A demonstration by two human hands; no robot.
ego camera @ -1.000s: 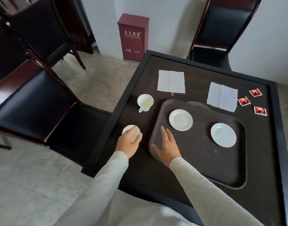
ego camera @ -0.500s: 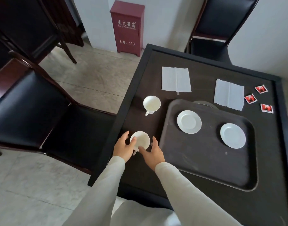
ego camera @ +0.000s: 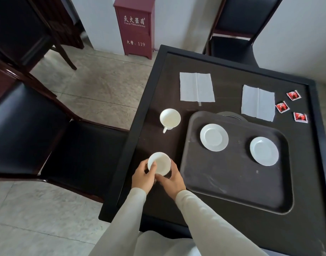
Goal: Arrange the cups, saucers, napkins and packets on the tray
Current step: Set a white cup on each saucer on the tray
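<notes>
A white cup point(ego camera: 160, 163) stands near the table's left edge, held from both sides by my left hand point(ego camera: 143, 177) and my right hand point(ego camera: 171, 180). A second white cup point(ego camera: 170, 118) sits farther back, its handle toward me. The dark tray point(ego camera: 232, 182) lies to the right and carries two white saucers point(ego camera: 214, 137) point(ego camera: 263, 150). Behind the tray lie two white napkins point(ego camera: 196, 87) point(ego camera: 257, 102). Three red packets point(ego camera: 293, 95) point(ego camera: 282, 106) point(ego camera: 300, 117) lie at the far right.
The dark table point(ego camera: 158, 85) has a raised black rim. A black chair point(ego camera: 47, 126) stands close on the left, another chair point(ego camera: 236, 34) behind the table. A red cabinet point(ego camera: 135, 26) stands against the wall. A round dark object point(ego camera: 230, 115) peeks out behind the tray.
My right hand left the tray's near corner and moved left to the near cup. Both hands now hold that cup. The view has shifted slightly.
</notes>
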